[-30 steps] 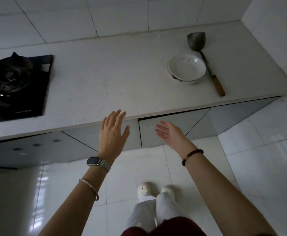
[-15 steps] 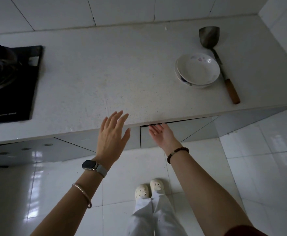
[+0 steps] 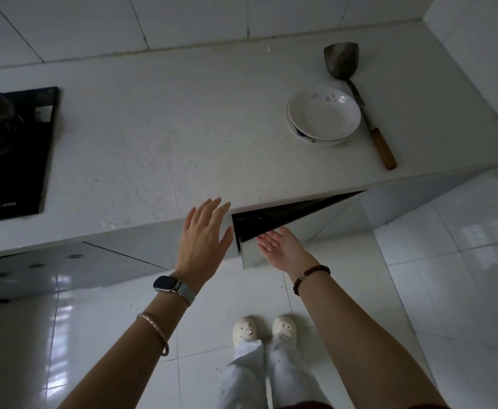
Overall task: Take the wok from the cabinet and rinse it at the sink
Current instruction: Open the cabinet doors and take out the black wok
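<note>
Under the white counter [image 3: 183,137] a grey cabinet door [image 3: 249,255] stands partly swung out, with a dark gap [image 3: 274,216] above it. My right hand [image 3: 280,249] is palm up, its fingertips at the door's top edge. My left hand [image 3: 203,240] hovers flat with fingers spread, just left of the door at the counter's front edge, holding nothing. The cabinet's inside is dark; no wok shows. No sink is in view.
On the counter's right lie stacked white bowls [image 3: 323,118] and a metal spatula [image 3: 357,95] with a wooden handle. A black gas hob [image 3: 9,149] is at the left. My feet [image 3: 264,330] stand on glossy white floor tiles before the cabinets.
The cabinet door, closed a second ago, has swung out and shows a dark opening. My right hand rose to its top edge. My left hand lifted slightly toward the counter edge.
</note>
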The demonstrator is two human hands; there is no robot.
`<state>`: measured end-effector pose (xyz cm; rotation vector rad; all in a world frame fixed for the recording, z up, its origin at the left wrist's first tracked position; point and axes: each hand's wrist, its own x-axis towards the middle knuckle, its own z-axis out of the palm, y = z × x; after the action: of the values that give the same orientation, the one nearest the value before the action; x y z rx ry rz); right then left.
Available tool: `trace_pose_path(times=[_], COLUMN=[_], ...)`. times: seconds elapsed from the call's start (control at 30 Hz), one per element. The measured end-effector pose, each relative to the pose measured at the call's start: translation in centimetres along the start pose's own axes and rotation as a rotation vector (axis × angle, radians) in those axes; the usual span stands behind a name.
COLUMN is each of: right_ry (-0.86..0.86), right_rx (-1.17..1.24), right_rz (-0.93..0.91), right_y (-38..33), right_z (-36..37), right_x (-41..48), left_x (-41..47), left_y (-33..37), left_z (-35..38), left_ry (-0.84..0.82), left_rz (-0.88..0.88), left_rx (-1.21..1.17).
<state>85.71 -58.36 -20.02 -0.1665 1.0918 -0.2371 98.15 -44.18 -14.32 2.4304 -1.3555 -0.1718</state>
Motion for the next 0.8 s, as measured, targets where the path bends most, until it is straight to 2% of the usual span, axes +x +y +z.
trace_pose_path(times=[0.27, 0.43, 0.63, 0.8], right_ry=[0.086, 0.074, 0.125, 0.174], right_rx=[-0.089, -0.151, -0.193, -0.221], right_rz=[0.091, 0.14, 0.125, 0.037], right_y=[0.1, -1.2, -3.9, -7.4], right_z=[-8.2, -13.8, -20.8, -26.6], right_x=[-4.5, -7.2, -10.6, -13.1], left_x=[-2.3, -3.8, -5.7, -8.2], left_y=[6.2, 10.9, 16.9, 20.8], left_z=[1.1, 2.6, 3.9, 6.6], left_ry=[-0.032, -0.04, 0.012, -0.022], left_rz=[0.046, 0.042, 0.055, 0.064], left_rx=[0.004, 0.004, -0.02, -0.026])
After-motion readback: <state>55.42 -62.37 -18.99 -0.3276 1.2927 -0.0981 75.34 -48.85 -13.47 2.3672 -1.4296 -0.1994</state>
